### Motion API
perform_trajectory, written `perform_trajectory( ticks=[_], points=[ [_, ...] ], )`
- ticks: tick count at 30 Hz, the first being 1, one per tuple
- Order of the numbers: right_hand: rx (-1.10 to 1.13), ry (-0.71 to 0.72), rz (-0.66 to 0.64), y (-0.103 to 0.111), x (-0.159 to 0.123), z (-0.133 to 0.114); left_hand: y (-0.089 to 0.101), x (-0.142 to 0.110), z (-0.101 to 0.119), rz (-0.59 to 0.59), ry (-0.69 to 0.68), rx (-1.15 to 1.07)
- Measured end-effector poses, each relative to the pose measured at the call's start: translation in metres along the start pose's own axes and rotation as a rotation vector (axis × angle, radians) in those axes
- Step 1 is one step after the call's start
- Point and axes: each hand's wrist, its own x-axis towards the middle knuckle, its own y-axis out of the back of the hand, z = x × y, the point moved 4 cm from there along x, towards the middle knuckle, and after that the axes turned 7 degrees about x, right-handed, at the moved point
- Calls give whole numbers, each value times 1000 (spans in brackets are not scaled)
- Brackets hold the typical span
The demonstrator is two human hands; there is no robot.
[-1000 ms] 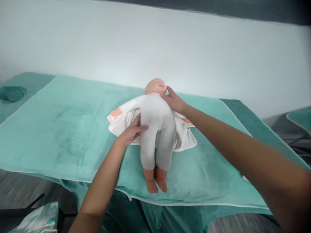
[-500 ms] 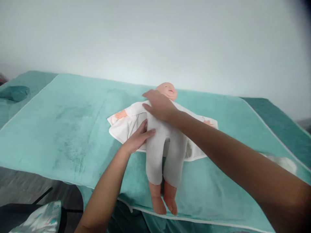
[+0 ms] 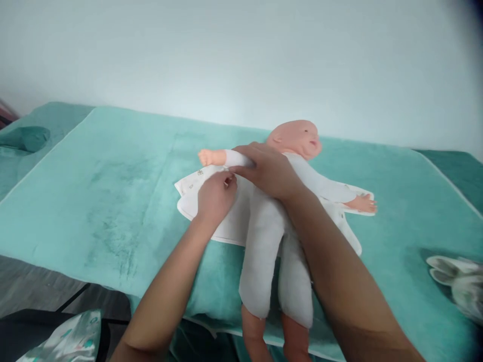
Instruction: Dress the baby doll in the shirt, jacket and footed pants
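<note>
teal towel-covered bench (image 3: 113, 201) bearing a white-suited baby doll (image 3: 271, 211) on an open white garment (image 3: 211, 211); left hand (image 3: 216, 197) pinches the garment, right hand (image 3: 269, 171) grips the doll's arm; sleeve threading needs a gentle pull.

Single head-worn view, looking forward and down from above and behind the left hand (image 3: 215, 198) and right hand (image 3: 269, 171). Both forearms are entering from the lower edge, close to the lens. The doll (image 3: 275, 221) beneath the hands is sitting at mid-distance; the wall (image 3: 241, 55) beyond them is filling the upper frame.
</note>
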Motion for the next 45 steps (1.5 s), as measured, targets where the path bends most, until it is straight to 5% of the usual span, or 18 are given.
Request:
perform_trajectory(
  ticks=[3,6,10,14,18,22,26,29,31,34,38,42,45],
  points=[
    [43,30,29,5,-6,-3,0,32,-8,44,-20,334],
    [18,63,-1,3,-5,-5,-2,48,-26,1,-12,351],
    [-62,29,-6,0,-3,-5,14,45,-46,142,20,-118],
    [-171,-69,-14,3,-3,-3,22,42,-54,116,220,-628],
    [-252,-124,-23,7,-4,2,21,40,-51,165,303,-810],
    [-269,-94,-78,1,-3,5,22,31,-36,369,123,-549],
    [-221,21,-125,-7,-1,-1,5,25,-9,212,-180,-174],
    [-96,17,-19,3,-6,0,0,24,-5,172,-249,-97],
    [-29,-93,181,22,-16,12,3,26,-11,197,-199,-120],
    [-92,-468,428,50,-47,46,7,27,-19,257,-179,-116],
    [-168,-949,203,56,-91,90,9,29,-23,366,-200,6],
    [-159,-940,52,47,-113,94,8,32,-31,322,-64,128],
    [0,-906,189,41,-122,88,8,31,-30,293,-68,120]
  ],
)
